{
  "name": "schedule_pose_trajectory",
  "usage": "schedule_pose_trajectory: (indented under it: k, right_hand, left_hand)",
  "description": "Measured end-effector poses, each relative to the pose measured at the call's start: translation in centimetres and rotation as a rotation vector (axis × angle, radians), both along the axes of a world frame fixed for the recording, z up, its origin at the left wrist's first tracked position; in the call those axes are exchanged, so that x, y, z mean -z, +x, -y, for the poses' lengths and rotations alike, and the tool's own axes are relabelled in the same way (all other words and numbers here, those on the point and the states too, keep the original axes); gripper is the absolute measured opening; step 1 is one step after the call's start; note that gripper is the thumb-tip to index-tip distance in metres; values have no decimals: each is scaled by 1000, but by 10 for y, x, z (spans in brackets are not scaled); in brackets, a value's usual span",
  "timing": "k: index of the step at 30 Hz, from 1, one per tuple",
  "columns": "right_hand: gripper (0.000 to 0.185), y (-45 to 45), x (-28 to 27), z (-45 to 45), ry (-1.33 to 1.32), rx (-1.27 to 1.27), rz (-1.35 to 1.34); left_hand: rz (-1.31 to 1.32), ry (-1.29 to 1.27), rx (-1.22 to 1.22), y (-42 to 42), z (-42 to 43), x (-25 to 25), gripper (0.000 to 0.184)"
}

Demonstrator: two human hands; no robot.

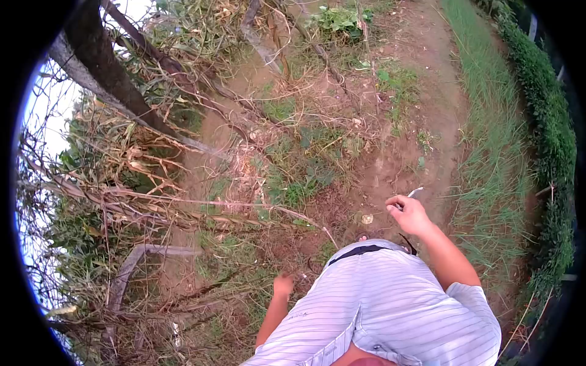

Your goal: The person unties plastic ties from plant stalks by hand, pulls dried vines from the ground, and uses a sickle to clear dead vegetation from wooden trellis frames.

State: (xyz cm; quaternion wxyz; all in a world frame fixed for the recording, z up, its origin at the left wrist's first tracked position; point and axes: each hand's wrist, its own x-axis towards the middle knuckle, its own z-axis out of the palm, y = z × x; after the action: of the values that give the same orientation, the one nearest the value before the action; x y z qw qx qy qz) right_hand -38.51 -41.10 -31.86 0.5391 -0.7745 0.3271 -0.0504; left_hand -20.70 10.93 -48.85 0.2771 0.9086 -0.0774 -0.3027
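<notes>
My right hand [408, 215] is held out in front of the right side of my body, its fingers curled closed. Just past the knuckles a short, pale, curved piece [416, 191] sticks out, and something dark shows inside the fingers; it looks like a small tool, though its kind is unclear. My left hand [282, 285] hangs low at my left side, near dry stems and vines. Blur hides its fingers, so I cannot tell whether it holds anything.
Grey wooden posts [131, 268] and a thick leaning trunk [110, 73] stand at the left among tangled dry vines [140, 195]. A bare dirt path [442, 110] runs ahead, beside a grassy strip [488, 122] and a dense green hedge [543, 91] at the right.
</notes>
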Motion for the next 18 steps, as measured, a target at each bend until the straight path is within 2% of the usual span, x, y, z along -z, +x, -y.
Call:
schedule_pose_trajectory:
  k: [1,2,3,4,5,6,9,10,11,12,13,14,15,18]
  right_hand:
    - [26,6,-6,-6,-29,-75,-33]
    - [31,12,-4,-12,-16,-124,-30]
    - [31,16,-9,-19,3,-86,-24]
    - [32,20,-17,-25,62,-180,-23]
    - [33,22,-20,-29,116,-277,-18]
    - [31,23,-9,-35,186,-287,60]
    - [25,17,-29,-34,196,-247,109]
    - [25,12,-28,-30,187,-229,118]
    - [24,3,-23,-26,145,-96,187]
    - [22,-4,-24,-18,105,35,253]
    - [20,-16,-30,-9,34,126,177]
    - [20,-27,-22,0,131,235,150]
    - [19,-39,-18,10,149,305,132]
    - [17,-66,-8,40,85,309,17]
  left_hand:
    - [-286,-192,-392,24,65,-42,40]
    - [-298,-353,-218,57,96,-38,50]
    - [-246,-421,-41,65,151,-78,55]
    - [-343,-525,89,71,201,-120,61]
    - [-443,-596,219,80,238,-131,67]
    - [-529,-589,397,81,275,-146,68]
    - [-724,-683,854,45,375,-194,69]
    - [-798,-649,935,36,393,-173,63]
    - [-872,-611,1012,32,408,-156,58]
    - [-835,-461,1022,27,423,-159,48]
    - [-795,-307,1025,23,435,-162,40]
    - [-716,-285,1073,21,444,-164,29]
    - [-718,-264,1076,22,452,-158,29]
    - [-509,-357,1105,22,476,-145,23]
